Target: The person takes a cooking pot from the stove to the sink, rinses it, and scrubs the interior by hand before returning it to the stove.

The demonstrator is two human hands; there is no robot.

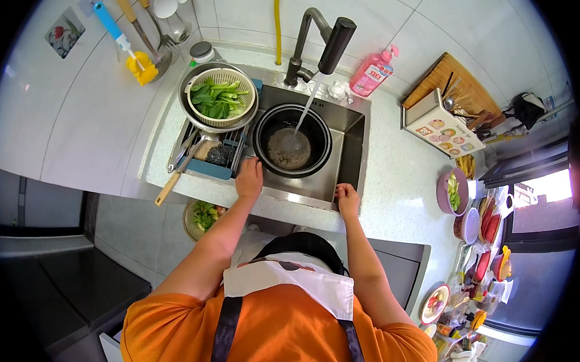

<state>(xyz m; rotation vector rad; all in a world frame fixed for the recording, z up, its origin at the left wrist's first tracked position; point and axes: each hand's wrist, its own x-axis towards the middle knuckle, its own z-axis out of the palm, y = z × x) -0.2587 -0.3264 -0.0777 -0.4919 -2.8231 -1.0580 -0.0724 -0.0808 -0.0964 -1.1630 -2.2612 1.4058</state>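
Water from the tap (339, 45) runs into a black pot (257, 143) standing in the stainless steel sink (337, 153). Cloudy water with dark specks lies in the pot's bottom. My left hand (249, 178) rests at the sink's front edge, just left of the pot and beside the blue-ended rack (208, 170). At the front right corner of the sink, my right hand (348, 199) touches the rim with its fingers curled. Neither hand visibly holds anything; the undersides of the fingers are hidden. On the rack lie a wooden-handled ladle (168, 187) and a dark scouring pad (220, 155).
Left of the tap, a colander (221, 120) of leafy greens sits in a metal bowl (185, 101). A pink soap bottle (370, 75) and utensil holder (441, 128) stand to the right. Below the counter is a basket (190, 225) with greens. Bowls and packages crowd the far right.
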